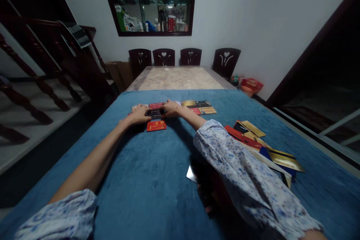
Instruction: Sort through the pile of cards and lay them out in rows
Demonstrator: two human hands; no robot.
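A black card [155, 113] with pale print lies flat on the blue cloth, between both hands. My left hand [140, 114] has its curved fingers at the card's left end, and my right hand [171, 108] has its fingers bent over the right end. Just behind it is a red card [155, 105]; a pale card [140, 107] shows partly behind my left hand. Nearer to me lies a red card with gold print [156, 126], apart from both hands. Right of my right hand, a gold card [188, 103], a dark card [203, 103] and a yellow card [208, 110] lie in rows.
A loose pile with a gold card [254, 128] and red packets [243, 137] spreads at the right, partly behind my right sleeve. Below that sleeve a silvery card [191, 174] pokes out beside dark items. Chairs [191, 57] stand beyond the table [180, 77].
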